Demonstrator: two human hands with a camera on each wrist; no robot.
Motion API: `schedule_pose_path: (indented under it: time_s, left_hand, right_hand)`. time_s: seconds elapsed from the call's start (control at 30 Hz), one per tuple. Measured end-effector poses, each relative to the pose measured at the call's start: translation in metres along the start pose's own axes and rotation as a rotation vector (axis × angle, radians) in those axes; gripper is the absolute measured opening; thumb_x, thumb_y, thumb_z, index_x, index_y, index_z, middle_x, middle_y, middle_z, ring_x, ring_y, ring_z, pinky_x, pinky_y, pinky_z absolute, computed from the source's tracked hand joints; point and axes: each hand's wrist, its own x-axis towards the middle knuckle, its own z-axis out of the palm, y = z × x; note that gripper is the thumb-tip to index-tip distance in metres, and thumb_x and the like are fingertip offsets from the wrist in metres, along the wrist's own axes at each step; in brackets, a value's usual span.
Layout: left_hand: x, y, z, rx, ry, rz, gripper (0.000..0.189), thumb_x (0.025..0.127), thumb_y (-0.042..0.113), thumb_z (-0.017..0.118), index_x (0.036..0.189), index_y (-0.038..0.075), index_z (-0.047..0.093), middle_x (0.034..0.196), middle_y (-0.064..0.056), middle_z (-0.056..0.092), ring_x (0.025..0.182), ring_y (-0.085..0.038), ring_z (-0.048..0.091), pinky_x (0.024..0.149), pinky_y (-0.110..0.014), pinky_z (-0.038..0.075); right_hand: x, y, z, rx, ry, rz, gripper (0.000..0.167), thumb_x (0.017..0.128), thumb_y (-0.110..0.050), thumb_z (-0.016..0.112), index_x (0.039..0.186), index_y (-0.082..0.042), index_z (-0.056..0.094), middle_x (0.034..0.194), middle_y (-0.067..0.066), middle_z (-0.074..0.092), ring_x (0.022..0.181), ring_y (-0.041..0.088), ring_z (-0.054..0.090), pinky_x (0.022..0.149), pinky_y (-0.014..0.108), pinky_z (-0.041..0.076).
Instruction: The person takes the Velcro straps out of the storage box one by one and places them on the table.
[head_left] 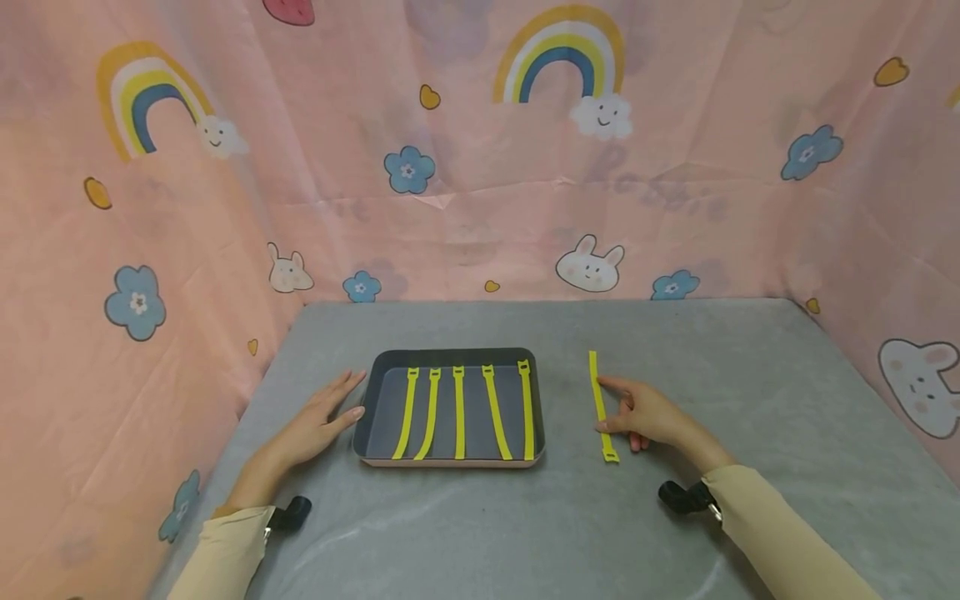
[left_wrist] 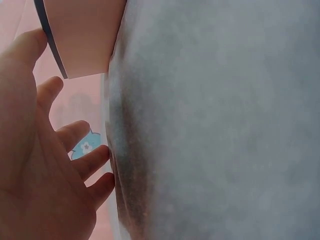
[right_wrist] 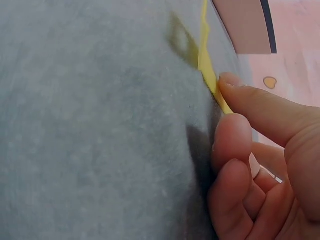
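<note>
A shallow rectangular baking tray [head_left: 450, 464], dark grey inside and pinkish outside, sits left of centre. Several yellow hook-and-loop cable ties [head_left: 460, 417] lie side by side in it, slotted heads at the far end. My left hand [head_left: 318, 421] is at the tray's left side, fingers spread and thumb at the rim; the left wrist view shows the tray's outer wall [left_wrist: 82, 37] beside it. Right of the tray, another yellow cable tie [head_left: 600, 408] lies with its slotted head towards me. My right hand [head_left: 645, 412] touches it with thumb and forefinger, set apart along its length; the other fingers curl under.
The grey table [head_left: 465, 533] carries the tray and the single tie. Pink patterned cloth [head_left: 465, 225] hangs behind the table and along both sides. A dark wrist device [head_left: 682, 497] sits by the right sleeve, another [head_left: 292, 512] by the left.
</note>
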Motion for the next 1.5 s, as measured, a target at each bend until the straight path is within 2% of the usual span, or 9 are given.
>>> schedule_pose_path:
  time_s: [0.33, 0.63, 0.83, 1.0, 1.2, 1.5]
  left_hand:
    - [-0.001, -0.001, -0.001, 0.005, -0.005, -0.002, 0.066, 0.101, 0.048, 0.05, 0.159, 0.026, 0.025, 0.167, -0.017, 0.014, 0.152, -0.047, 0.014, 0.113, -0.074, 0.018]
    - [-0.001, 0.0, 0.0, 0.021, 0.002, 0.002, 0.065, 0.102, 0.047, 0.049, 0.158, 0.026, 0.026, 0.166, -0.017, 0.017, 0.151, -0.048, 0.017, 0.113, -0.073, 0.02]
    - [0.0, 0.0, 0.001, 0.035, 0.002, 0.009, 0.063, 0.102, 0.047, 0.049, 0.158, 0.027, 0.027, 0.166, -0.017, 0.018, 0.15, -0.049, 0.019, 0.112, -0.074, 0.021]
    - [0.0, 0.0, 0.001, 0.034, -0.005, 0.007, 0.062, 0.102, 0.046, 0.048, 0.157, 0.024, 0.029, 0.166, -0.018, 0.018, 0.15, -0.049, 0.018, 0.112, -0.073, 0.02]
    - [-0.001, -0.001, 0.001, 0.026, -0.01, 0.011, 0.062, 0.103, 0.044, 0.048, 0.156, 0.018, 0.032, 0.165, -0.02, 0.02, 0.149, -0.049, 0.019, 0.113, -0.073, 0.02]
    - [0.0, -0.001, 0.001, 0.029, -0.009, 0.009, 0.062, 0.103, 0.045, 0.048, 0.157, 0.02, 0.031, 0.165, -0.019, 0.021, 0.149, -0.049, 0.02, 0.113, -0.073, 0.02]
  right_hand:
    - [-0.004, 0.002, 0.002, 0.01, 0.009, -0.059, 0.082, 0.084, -0.023, 0.079, 0.152, -0.006, 0.037, 0.057, 0.002, 0.054, 0.041, 0.013, 0.053, 0.041, 0.029, 0.044]
    - [-0.003, 0.001, -0.001, 0.032, 0.006, -0.067, 0.081, 0.085, -0.025, 0.079, 0.152, -0.008, 0.038, 0.061, 0.001, 0.055, 0.046, 0.013, 0.053, 0.043, 0.028, 0.044]
    - [-0.004, -0.008, -0.013, 0.048, 0.029, -0.107, 0.078, 0.087, -0.024, 0.076, 0.153, -0.008, 0.037, 0.068, 0.006, 0.057, 0.05, 0.016, 0.054, 0.048, 0.032, 0.048]
    - [-0.006, -0.02, -0.021, 0.051, 0.077, -0.133, 0.071, 0.09, -0.023, 0.073, 0.151, -0.01, 0.04, 0.082, 0.01, 0.06, 0.059, 0.018, 0.056, 0.054, 0.034, 0.051]
    - [-0.006, -0.028, -0.021, 0.003, 0.139, -0.149, 0.063, 0.09, -0.023, 0.073, 0.146, -0.008, 0.047, 0.092, 0.011, 0.062, 0.068, 0.017, 0.057, 0.06, 0.033, 0.054]
    - [-0.008, -0.038, -0.021, -0.023, 0.158, -0.18, 0.057, 0.09, -0.022, 0.073, 0.142, -0.008, 0.052, 0.098, 0.011, 0.065, 0.072, 0.017, 0.056, 0.06, 0.028, 0.051]
